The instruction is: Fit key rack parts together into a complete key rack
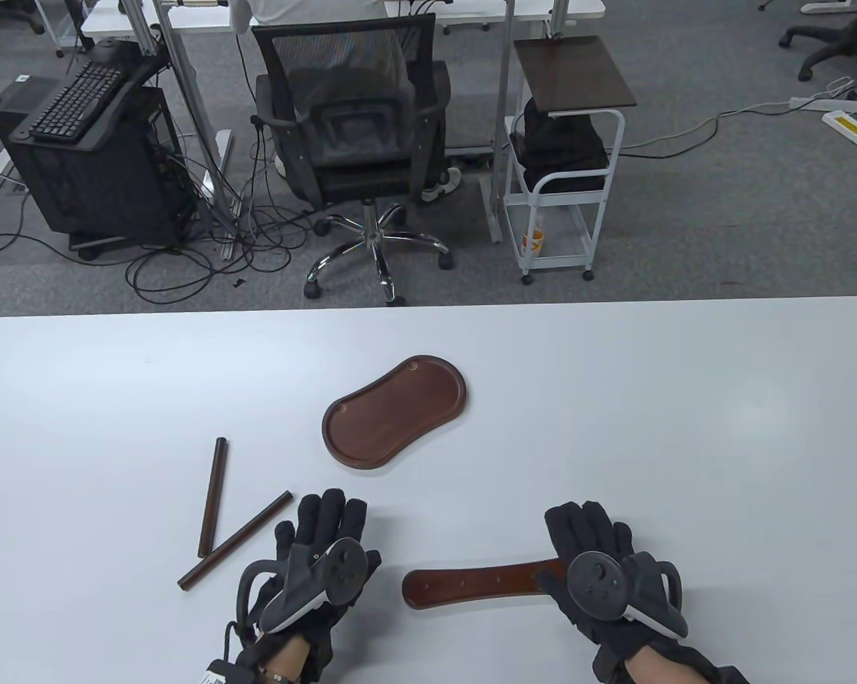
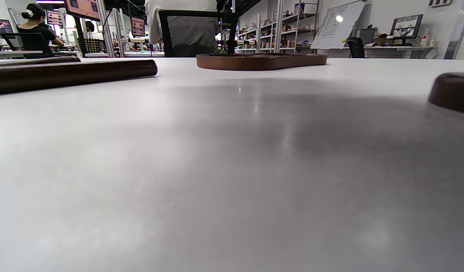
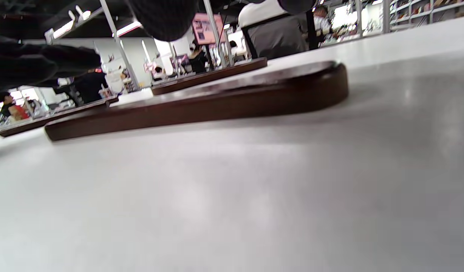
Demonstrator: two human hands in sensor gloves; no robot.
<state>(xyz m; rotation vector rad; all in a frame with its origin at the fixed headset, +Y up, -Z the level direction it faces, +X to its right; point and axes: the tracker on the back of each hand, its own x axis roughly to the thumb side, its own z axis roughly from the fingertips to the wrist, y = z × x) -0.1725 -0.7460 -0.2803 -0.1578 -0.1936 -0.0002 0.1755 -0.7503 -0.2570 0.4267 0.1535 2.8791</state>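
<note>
A kidney-shaped wooden tray base lies mid-table, also seen in the left wrist view and the right wrist view. Two dark wooden rods lie in a V at the left; one shows in the left wrist view. A flat wooden bar with small holes lies near the front edge, also in the right wrist view. My left hand lies flat and empty between the rods and the bar. My right hand is spread over the bar's right end, its fingers above it; I cannot tell if they touch.
The white table has bare room at the right and back. Beyond its far edge stand an office chair, a white cart and a computer tower.
</note>
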